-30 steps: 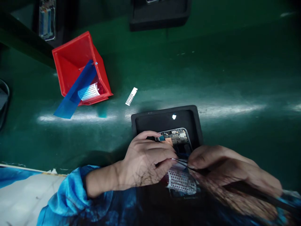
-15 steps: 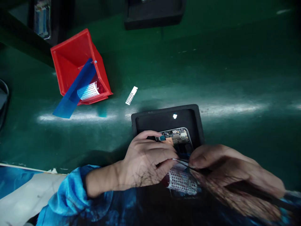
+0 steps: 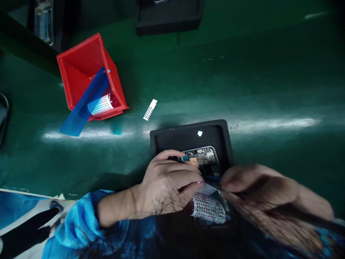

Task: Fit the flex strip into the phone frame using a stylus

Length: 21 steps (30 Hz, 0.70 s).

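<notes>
An opened phone [image 3: 202, 158] with its circuit board showing lies in a black foam tray [image 3: 188, 135] near the table's front edge. My left hand [image 3: 168, 183] rests on the phone's left side, fingers curled and pressed on it. My right hand [image 3: 258, 190] is closed on thin black tweezers [image 3: 215, 187], whose tip meets a white perforated strip [image 3: 208, 208] lying over the phone's lower half. The right hand is blurred by motion.
A red bin [image 3: 90, 77] at the back left holds a blue film sheet [image 3: 83, 102] and a perforated strip. A small loose perforated strip [image 3: 150, 109] lies on the green mat [image 3: 269, 79]. Another black tray [image 3: 168, 16] stands at the back.
My right hand has shifted slightly to the right and is now blurred. The view has drifted a little. A dark shape has come in at the bottom left corner.
</notes>
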### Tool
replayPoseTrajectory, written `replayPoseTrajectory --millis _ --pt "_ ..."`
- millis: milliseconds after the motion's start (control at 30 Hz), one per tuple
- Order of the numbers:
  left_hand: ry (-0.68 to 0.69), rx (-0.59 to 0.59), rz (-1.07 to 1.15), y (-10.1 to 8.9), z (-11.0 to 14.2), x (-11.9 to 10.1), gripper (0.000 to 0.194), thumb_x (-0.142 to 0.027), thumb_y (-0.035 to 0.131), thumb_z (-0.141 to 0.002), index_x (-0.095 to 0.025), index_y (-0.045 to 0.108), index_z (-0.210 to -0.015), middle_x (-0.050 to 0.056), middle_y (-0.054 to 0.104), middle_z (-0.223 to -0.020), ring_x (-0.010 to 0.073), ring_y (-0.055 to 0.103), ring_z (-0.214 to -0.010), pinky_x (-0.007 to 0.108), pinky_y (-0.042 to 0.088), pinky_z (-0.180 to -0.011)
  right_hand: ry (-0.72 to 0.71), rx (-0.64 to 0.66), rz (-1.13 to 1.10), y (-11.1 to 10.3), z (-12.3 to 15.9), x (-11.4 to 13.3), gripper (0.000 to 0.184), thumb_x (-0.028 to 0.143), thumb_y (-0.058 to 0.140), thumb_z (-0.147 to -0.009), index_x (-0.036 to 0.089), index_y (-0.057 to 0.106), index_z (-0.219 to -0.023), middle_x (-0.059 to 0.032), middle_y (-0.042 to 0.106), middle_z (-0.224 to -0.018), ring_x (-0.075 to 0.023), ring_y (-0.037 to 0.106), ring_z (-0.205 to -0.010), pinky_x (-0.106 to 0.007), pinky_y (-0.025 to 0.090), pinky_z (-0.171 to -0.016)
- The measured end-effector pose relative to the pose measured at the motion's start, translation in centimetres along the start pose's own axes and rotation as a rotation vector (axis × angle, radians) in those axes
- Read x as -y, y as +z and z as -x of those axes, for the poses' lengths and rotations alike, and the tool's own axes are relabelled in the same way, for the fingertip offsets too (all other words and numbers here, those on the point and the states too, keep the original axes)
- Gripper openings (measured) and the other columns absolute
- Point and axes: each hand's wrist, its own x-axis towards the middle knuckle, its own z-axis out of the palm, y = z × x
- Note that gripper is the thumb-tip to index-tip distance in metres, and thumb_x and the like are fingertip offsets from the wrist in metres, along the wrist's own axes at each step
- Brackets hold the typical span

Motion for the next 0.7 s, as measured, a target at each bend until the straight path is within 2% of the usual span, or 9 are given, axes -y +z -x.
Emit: replayPoseTrajectory --millis 133,200,467,533,633,700 --pt "-0.014 -0.004 0.023 0.1 0.0 0.1 0.011 -0.025 0.046 -0.071 -0.022 0.057 -0.072 -0.009 0.065 -0.074 0.0043 0.058 -0.067 0.025 0.037 -0.087 0.167 -0.276 0.080 -0.3 -1.1 -0.3 0.021 0.005 0.058 -0.056 0.023 0.048 -0.058 -0.0001 0.053 -0.063 -0.0160 0.054 -0.058 -0.033 0.046 -0.050" --pt "-0.003 0.008 0.028 0.1 0.0 0.1 0.011 -0.025 0.047 -0.071 -0.022 0.057 -0.073 -0.009 0.065 -0.075 0.0046 0.058 -0.068 0.025 0.037 -0.088 0.209 -0.337 0.130 -0.2 -1.5 -0.6 0.021 0.005 0.059 -0.056 0.022 0.046 -0.056 0.0001 0.053 -0.062 -0.0149 0.054 -0.057 -0.032 0.045 -0.050" --pt "-0.016 0.024 0.035 0.0 0.1 0.2 0.009 -0.024 0.049 -0.069 -0.023 0.057 -0.073 -0.010 0.065 -0.076 0.0043 0.058 -0.068 0.025 0.035 -0.089 0.220 -0.323 0.160 -0.2 -1.8 -1.0 0.021 0.005 0.059 -0.055 0.021 0.046 -0.056 -0.0003 0.053 -0.062 -0.0159 0.055 -0.060 -0.033 0.044 -0.052" --pt "-0.017 0.019 0.046 0.0 0.1 0.2 0.008 -0.024 0.049 -0.070 -0.022 0.057 -0.073 -0.010 0.065 -0.075 0.0036 0.058 -0.068 0.024 0.035 -0.089 0.164 -0.260 0.138 -0.4 -1.7 -0.6 0.019 0.006 0.059 -0.056 0.022 0.048 -0.057 -0.0007 0.054 -0.064 -0.0165 0.055 -0.060 -0.033 0.045 -0.051" --pt "-0.018 -0.003 0.050 0.0 0.0 0.1 0.008 -0.024 0.049 -0.070 -0.022 0.056 -0.072 -0.010 0.065 -0.073 0.0027 0.058 -0.067 0.022 0.035 -0.088 -0.011 -0.005 0.082 -0.8 -1.3 0.0 0.019 0.005 0.056 -0.057 0.023 0.051 -0.062 -0.0019 0.055 -0.068 -0.0183 0.055 -0.063 -0.035 0.049 -0.050" --pt "-0.014 -0.013 0.047 0.0 0.0 0.1 0.008 -0.024 0.049 -0.070 -0.022 0.056 -0.071 -0.011 0.065 -0.073 0.0023 0.057 -0.066 0.021 0.035 -0.088 -0.073 0.122 0.062 -0.7 -0.9 0.3 0.020 0.005 0.054 -0.058 0.024 0.052 -0.065 -0.0031 0.055 -0.069 -0.0196 0.055 -0.065 -0.036 0.049 -0.050"
